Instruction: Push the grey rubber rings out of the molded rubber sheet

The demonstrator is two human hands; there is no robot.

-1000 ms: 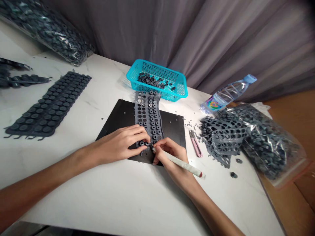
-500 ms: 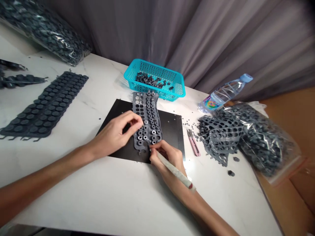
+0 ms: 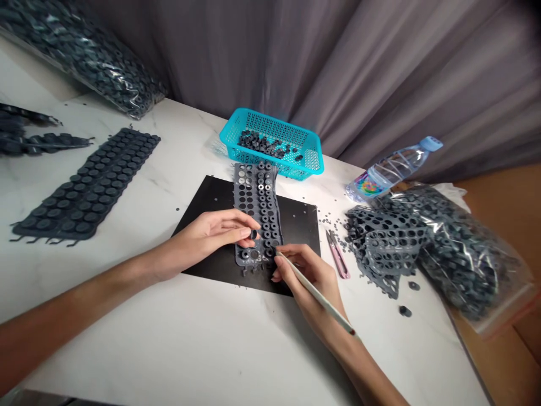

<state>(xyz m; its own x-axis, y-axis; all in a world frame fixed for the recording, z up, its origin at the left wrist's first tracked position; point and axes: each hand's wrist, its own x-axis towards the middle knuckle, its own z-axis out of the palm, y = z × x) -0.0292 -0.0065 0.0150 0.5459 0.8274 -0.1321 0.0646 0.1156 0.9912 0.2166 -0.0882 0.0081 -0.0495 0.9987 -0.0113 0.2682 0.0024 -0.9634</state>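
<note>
A dark grey perforated rubber strip (image 3: pixel 262 198) with rows of round holes and ring-shaped pieces lies on a black mat (image 3: pixel 296 225). My left hand (image 3: pixel 213 234) is over the strip's lower left part, pinching a small dark rubber plug (image 3: pixel 253 233) between thumb and fingers. At the strip's lower right edge, my right hand (image 3: pixel 313 273) grips a slim pale pen-like tool (image 3: pixel 318 297). Its tip is beside the strip; whether they touch I cannot tell. My fingers hide some of the lower holes.
Behind the strip stands a turquoise basket (image 3: pixel 315 168) with loose dark pieces. To the right are pink thread snips (image 3: pixel 338 255), cut rubber sheets (image 3: pixel 391 248), a water bottle (image 3: pixel 391 169) and a filled plastic bag (image 3: pixel 473 265). Another studded sheet (image 3: pixel 87 189) lies left, below a large bag (image 3: pixel 97 56).
My left hand has moved down and right over the strip, and a dark plug now shows in its fingers. My right hand with the tool has shifted right. The view has moved slightly.
</note>
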